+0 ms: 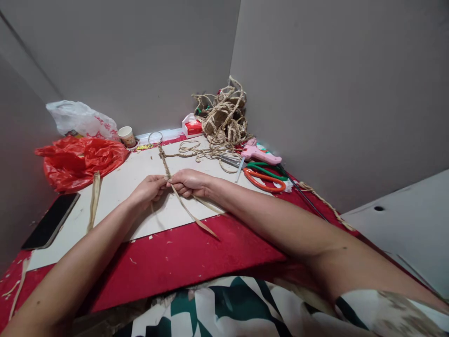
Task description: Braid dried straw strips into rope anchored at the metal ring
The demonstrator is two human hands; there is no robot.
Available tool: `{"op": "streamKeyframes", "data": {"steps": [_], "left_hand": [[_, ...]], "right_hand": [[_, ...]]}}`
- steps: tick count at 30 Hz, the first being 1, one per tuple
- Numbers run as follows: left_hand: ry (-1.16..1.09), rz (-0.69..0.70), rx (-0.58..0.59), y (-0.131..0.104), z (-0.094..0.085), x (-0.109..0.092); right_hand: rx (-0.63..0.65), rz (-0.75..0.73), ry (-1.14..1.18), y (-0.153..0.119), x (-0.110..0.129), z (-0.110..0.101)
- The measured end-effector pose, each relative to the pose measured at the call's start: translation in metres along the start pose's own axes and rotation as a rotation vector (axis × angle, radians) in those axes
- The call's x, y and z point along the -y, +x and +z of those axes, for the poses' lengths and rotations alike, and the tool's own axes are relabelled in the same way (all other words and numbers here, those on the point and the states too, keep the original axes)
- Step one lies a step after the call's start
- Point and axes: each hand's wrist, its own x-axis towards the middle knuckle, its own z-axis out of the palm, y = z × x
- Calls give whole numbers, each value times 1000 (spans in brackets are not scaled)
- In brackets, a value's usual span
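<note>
Braid (pixel 163 161) of dry flat strips lies on the white board (pixel 119 187), pinched at its near end by both hands: left hand (pixel 149 189) and right hand (pixel 189 182) each clenched on loose strips (pixel 196 220) trailing toward the bench (pixel 196 257) edge. Strips look light, limp, easily split; best gripped close to the plait. Paper cup (pixel 126 136) stands behind, contents hidden; red bag (pixel 77 161) lies crumpled, contents unseen.
</note>
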Motion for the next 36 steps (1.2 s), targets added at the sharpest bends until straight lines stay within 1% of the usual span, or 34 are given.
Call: {"op": "streamKeyframes", "data": {"steps": [3, 6, 8, 10, 11, 13, 16, 18, 21, 23, 24, 26, 28, 29, 30, 31, 32, 33, 34, 35, 36], "left_hand": [[197, 55, -58, 2, -1, 2], [341, 107, -83, 5, -2, 4], [347, 84, -74, 6, -2, 5], [303, 39, -61, 7, -2, 5], [278, 22, -57, 7, -2, 5], [233, 13, -67, 7, -1, 5], [209, 12, -104, 6, 1, 5], [204, 19, -129, 5, 3, 5], [150, 39, -123, 4, 4, 8], [61, 54, -100, 4, 4, 10], [8, 57, -88, 4, 4, 11], [-82, 56, -67, 3, 5, 12], [-106, 53, -50, 1, 6, 13], [-102, 51, -47, 1, 6, 12], [-96, 49, -45, 0, 6, 12], [-92, 45, -42, -1, 6, 12], [-96, 37, -38, -1, 6, 11], [-106, 33, -34, -1, 5, 11], [-118, 32, -29, -1, 5, 11], [-127, 34, -21, -1, 5, 10], [-134, 39, -13, -1, 4, 10]], "right_hand": [[-62, -33, -183, -3, 0, -1], [-189, -117, -495, -3, -1, -2], [-294, -225, -767, -2, -3, -1], [-380, -301, -1015, -2, -4, 0], [-412, -315, -1104, -3, -5, 1], [-451, -306, -1204, -6, -4, 2], [-459, -292, -1218, -14, 2, 3], [-440, -287, -1147, -20, 7, 5], [-366, -242, -958, -25, 8, 13], [-306, -201, -893, -26, 4, 21], [-295, -195, -920, -26, 1, 25], [-322, -196, -1074, -27, -6, 33], [-359, -207, -1272, -31, -8, 40], [-344, -196, -1346, -35, -7, 42], [-271, -172, -1381, -40, -4, 44], [-152, -141, -1374, -45, -1, 45], [-29, -107, -1326, -49, 4, 44], [58, -82, -1241, -52, 9, 41], [76, -81, -1137, -54, 14, 37], [9, -123, -1032, -53, 19, 31], [-130, -202, -941, -51, 21, 25]]}}
